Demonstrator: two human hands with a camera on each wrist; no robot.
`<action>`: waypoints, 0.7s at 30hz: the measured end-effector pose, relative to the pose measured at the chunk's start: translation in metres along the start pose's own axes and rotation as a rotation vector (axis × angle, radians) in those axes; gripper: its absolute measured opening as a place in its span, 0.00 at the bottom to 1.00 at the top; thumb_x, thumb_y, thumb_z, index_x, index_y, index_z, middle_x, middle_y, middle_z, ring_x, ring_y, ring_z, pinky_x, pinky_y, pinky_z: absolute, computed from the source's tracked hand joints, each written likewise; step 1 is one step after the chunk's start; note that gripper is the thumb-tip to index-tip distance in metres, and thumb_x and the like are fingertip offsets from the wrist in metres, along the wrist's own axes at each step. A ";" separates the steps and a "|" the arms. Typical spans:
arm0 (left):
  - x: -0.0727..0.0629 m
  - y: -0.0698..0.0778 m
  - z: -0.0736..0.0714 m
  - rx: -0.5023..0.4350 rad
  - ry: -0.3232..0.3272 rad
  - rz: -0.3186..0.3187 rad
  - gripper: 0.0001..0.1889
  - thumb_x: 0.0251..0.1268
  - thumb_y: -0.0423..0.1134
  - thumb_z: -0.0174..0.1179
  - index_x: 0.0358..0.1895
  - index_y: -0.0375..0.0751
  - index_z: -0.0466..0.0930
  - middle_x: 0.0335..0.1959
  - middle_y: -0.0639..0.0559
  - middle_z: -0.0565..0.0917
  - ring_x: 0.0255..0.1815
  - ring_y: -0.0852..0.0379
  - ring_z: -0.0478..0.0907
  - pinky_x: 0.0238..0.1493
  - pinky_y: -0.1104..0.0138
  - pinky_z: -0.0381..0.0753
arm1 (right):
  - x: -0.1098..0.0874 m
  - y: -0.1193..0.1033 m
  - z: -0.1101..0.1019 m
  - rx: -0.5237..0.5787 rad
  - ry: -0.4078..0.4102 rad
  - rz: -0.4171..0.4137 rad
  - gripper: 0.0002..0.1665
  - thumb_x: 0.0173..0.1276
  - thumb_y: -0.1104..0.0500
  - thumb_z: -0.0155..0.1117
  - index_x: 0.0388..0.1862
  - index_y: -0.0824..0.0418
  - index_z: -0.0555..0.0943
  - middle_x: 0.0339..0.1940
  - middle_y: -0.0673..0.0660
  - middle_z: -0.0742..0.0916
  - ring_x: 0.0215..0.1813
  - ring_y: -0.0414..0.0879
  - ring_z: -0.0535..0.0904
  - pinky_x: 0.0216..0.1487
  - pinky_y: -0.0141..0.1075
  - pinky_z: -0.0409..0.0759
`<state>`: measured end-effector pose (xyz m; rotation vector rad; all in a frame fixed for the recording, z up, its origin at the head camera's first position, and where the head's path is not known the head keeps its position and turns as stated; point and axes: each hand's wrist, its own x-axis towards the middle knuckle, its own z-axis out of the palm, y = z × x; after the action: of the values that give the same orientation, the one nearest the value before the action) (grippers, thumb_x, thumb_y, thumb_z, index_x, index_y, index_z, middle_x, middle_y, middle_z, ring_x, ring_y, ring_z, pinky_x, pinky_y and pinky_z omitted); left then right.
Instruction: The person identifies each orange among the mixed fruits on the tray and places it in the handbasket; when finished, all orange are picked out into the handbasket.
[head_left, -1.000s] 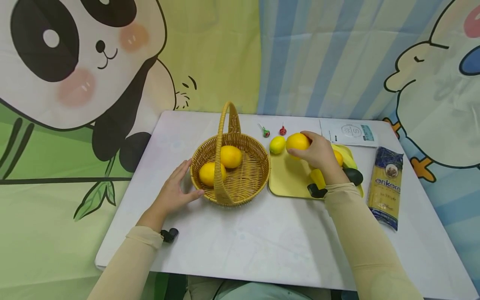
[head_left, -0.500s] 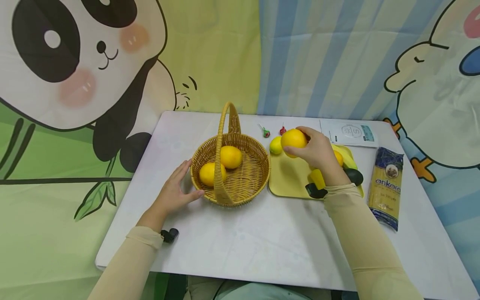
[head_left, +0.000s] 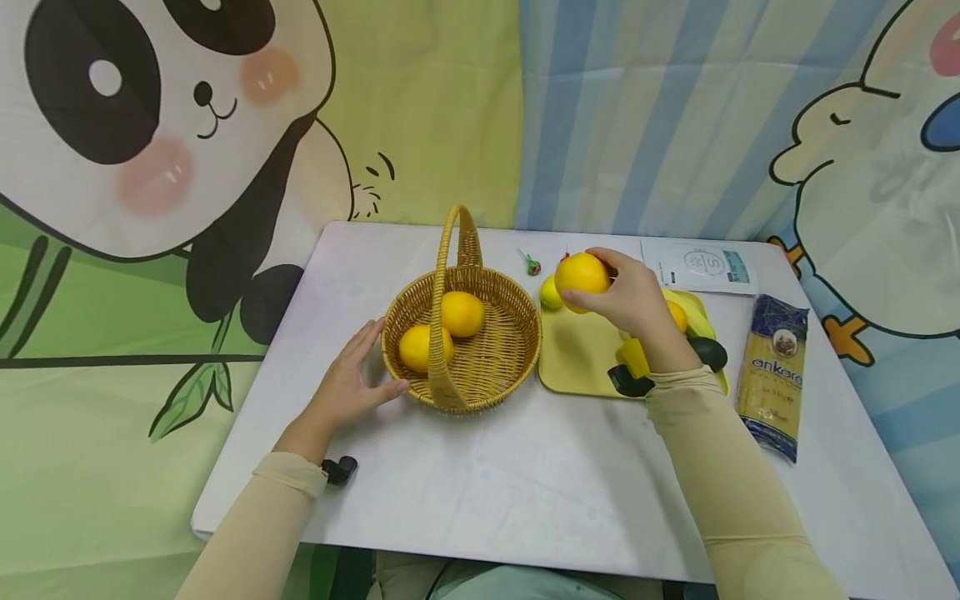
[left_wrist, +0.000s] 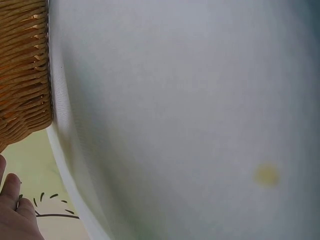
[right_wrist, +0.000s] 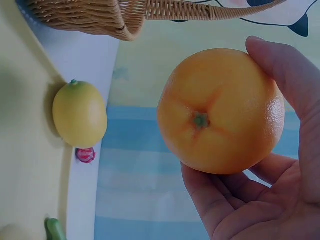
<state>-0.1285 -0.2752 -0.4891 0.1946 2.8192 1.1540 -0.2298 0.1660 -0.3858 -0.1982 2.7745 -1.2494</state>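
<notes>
An orange (head_left: 581, 282) is gripped between the thumb and fingers of my right hand (head_left: 636, 298), above the yellow tray (head_left: 573, 362). The right wrist view shows the fruit's green stem end facing the camera. My left hand (head_left: 345, 390) rests against the left side of a wicker basket (head_left: 498, 362), fingers extended along it and thumb near the front rim. Two more oranges (head_left: 462, 314) lie inside the basket, one partly behind its tall handle. In the left wrist view only some fingertips and the basket's woven side (left_wrist: 22, 70) show.
A lemon (head_left: 550, 293) sits at the tray's far left corner. Bananas (head_left: 693, 312), a dark green avocado-like fruit (head_left: 708, 353) and another orange fruit lie on its right, partly behind the right arm. Beyond are a lollipop (head_left: 532, 266), a white packet (head_left: 701, 265) and a pasta bag (head_left: 772, 375).
My right hand has moved left and slightly up with the orange, which now covers more of the lemon and the red lollipop. The left hand and the basket stay put.
</notes>
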 end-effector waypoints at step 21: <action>0.001 -0.003 0.001 0.000 0.007 0.010 0.62 0.52 0.63 0.79 0.86 0.63 0.47 0.88 0.45 0.50 0.88 0.39 0.47 0.81 0.31 0.54 | -0.008 -0.059 0.001 0.061 -0.004 -0.136 0.50 0.59 0.43 0.82 0.77 0.55 0.72 0.70 0.58 0.81 0.65 0.56 0.81 0.59 0.52 0.87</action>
<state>-0.1291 -0.2769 -0.4917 0.2058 2.8269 1.1593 -0.2166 0.1283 -0.3422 -0.3904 2.7563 -1.3596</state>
